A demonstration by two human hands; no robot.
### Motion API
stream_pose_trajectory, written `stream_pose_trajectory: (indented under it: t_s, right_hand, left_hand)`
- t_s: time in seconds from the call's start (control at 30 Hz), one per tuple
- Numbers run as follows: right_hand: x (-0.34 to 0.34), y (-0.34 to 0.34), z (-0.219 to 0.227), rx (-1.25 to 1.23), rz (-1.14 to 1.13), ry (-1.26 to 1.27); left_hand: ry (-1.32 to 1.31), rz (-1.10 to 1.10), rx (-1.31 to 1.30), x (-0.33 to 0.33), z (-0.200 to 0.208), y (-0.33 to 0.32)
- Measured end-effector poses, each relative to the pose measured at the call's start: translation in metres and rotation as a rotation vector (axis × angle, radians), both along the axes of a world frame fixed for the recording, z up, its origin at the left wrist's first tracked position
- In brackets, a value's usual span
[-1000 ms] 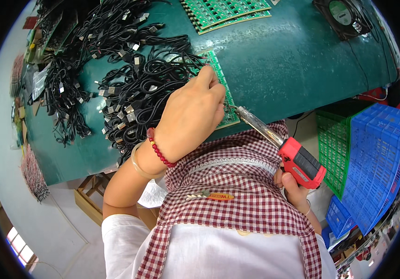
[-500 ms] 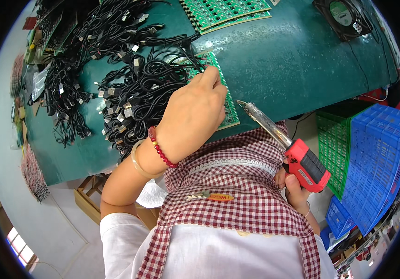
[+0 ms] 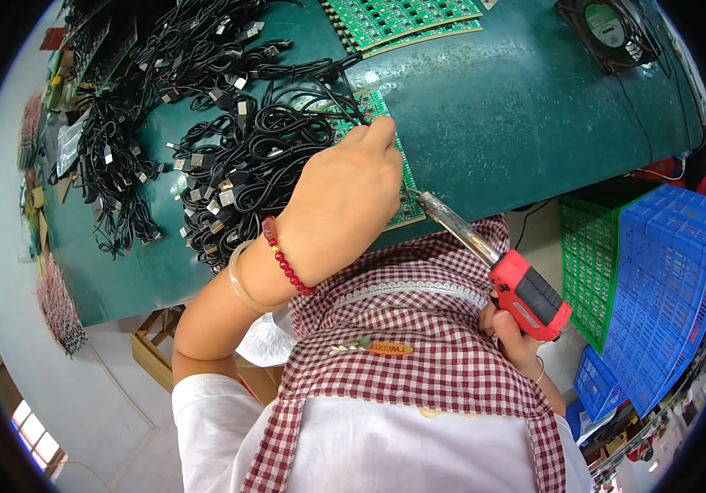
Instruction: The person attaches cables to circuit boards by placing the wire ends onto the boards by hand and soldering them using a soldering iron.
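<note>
My right hand [image 3: 515, 338] grips the soldering iron [image 3: 531, 297]; my left hand [image 3: 344, 193], hold hidden, curls over the desk's [image 3: 484, 123] near-edge board [image 3: 406, 214], seemingly part-wired, cables [image 3: 266, 164] beside.

Holds red iron [image 3: 507, 275] aslant, tip by right edge of flat green board [image 3: 376, 105], black cables [image 3: 266, 164] heaped at its left.

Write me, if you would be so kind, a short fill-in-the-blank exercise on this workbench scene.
The right hand holds a soldering iron with a ____ and black handle.
The left hand is over a ____ circuit board.
The fan lies toward the ____ end of the table.
The cables heaped left of the board are ____.
Missing words: red; green; right; black.
</note>
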State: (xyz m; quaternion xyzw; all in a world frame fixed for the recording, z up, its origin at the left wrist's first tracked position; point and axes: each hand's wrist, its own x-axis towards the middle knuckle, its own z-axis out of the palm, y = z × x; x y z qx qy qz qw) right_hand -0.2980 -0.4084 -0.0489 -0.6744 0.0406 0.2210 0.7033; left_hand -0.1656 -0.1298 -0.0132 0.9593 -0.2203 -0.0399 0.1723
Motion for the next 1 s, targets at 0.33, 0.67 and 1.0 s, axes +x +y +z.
stream_pose_trajectory:
  t_s: [0.33,0.67,1.0]
  right_hand:
    - [0.003,0.004,0.004,0.000,-0.017,-0.030]
    - [0.006,0.007,0.003,0.002,-0.046,-0.035]
    - [0.012,0.007,0.011,0.172,-0.111,-0.011]
  left_hand:
    - [0.005,-0.014,0.049,0.000,0.002,-0.001]
    - [-0.003,-0.004,0.044,-0.001,0.002,-0.001]
    - [-0.095,0.006,0.296,-0.033,0.027,-0.005]
